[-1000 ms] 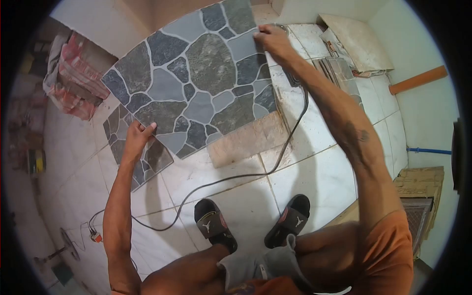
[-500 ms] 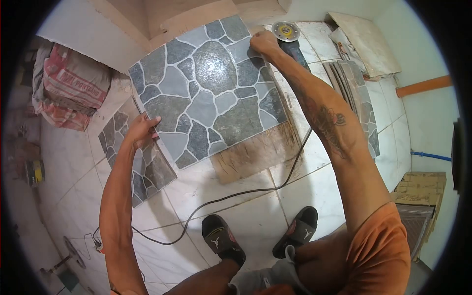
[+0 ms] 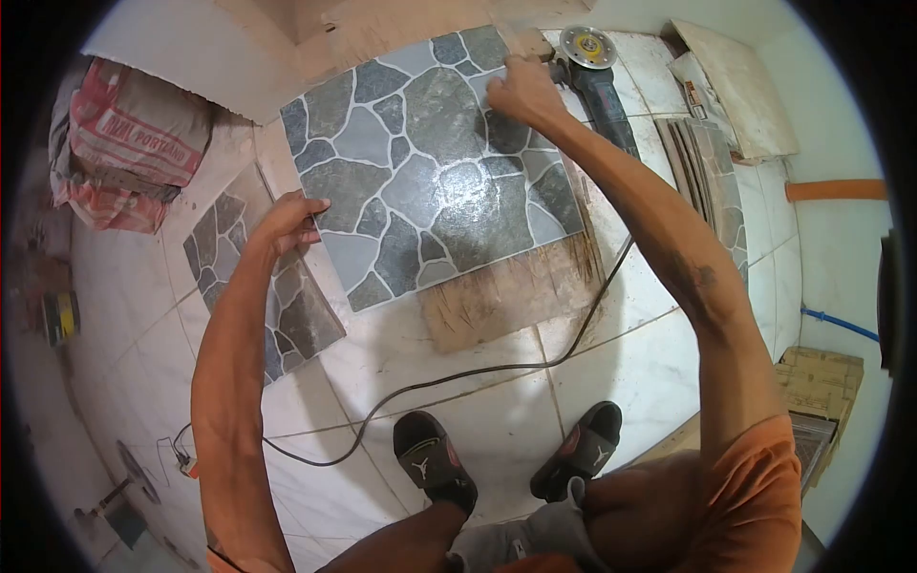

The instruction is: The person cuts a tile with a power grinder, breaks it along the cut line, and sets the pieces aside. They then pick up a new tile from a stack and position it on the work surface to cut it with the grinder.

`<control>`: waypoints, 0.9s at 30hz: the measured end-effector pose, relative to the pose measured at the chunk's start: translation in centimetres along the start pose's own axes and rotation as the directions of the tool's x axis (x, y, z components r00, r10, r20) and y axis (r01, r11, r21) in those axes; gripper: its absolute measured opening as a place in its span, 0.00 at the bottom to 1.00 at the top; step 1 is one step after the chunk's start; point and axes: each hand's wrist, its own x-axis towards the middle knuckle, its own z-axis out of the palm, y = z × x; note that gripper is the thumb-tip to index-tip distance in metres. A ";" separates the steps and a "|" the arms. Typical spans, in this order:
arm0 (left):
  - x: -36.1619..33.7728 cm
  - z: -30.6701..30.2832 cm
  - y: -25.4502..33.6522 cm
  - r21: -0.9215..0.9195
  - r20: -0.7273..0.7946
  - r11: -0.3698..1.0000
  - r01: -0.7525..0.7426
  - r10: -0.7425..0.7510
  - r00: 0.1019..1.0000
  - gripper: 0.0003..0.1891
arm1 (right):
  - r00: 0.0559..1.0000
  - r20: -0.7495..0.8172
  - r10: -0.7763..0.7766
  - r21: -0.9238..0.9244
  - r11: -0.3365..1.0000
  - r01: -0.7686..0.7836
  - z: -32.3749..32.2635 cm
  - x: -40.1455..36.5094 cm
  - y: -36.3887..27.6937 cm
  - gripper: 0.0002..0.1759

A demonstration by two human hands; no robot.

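A large square tile (image 3: 435,205) with a grey stone pattern and pale joint lines lies over a worn wooden board (image 3: 516,296). My left hand (image 3: 291,222) grips its left edge, thumb on top and fingers at the side. Over the tile's upper right corner is my right hand (image 3: 527,91), its fingers curled at the edge. Just right of that hand, an angle grinder (image 3: 602,95) rests on the floor with its disc (image 3: 587,48) facing up. Another patterned tile piece (image 3: 301,306) lies on the floor beneath my left forearm.
A black cable (image 3: 458,372) curves across the white tiled floor, in front of my feet (image 3: 435,458). Cement bags (image 3: 138,143) stand at the left. Stacked tile pieces (image 3: 702,172) and a leaning board (image 3: 735,91) are at the right, with cardboard (image 3: 820,382) lower down.
The large tile appears slightly turned and shifted right in view. My right hand has moved inward from the corner, its fingers now bent over the tile's edge, and more of the grinder shows.
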 end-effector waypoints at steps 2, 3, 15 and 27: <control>2.7 -0.8 -1.2 -0.032 0.048 0.999 0.024 -0.022 0.999 0.12 | 0.950 0.299 0.087 -0.011 0.996 -0.088 -1.4 -1.4 2.2 0.25; 3.7 -1.1 -1.6 -0.046 0.072 0.998 0.033 -0.029 0.997 0.12 | 0.901 0.414 0.133 -0.085 0.991 -0.107 -2.4 -2.6 3.0 0.26; 1.7 2.4 0.0 -0.163 0.017 0.987 -0.018 0.021 1.000 0.19 | 0.763 0.622 0.173 -0.083 0.984 -0.155 -5.7 -12.5 7.4 0.33; 4.6 2.9 -1.0 -0.164 0.007 0.986 -0.034 0.036 0.999 0.22 | 0.774 0.572 0.272 -0.059 0.955 -0.292 -6.7 -13.4 8.5 0.32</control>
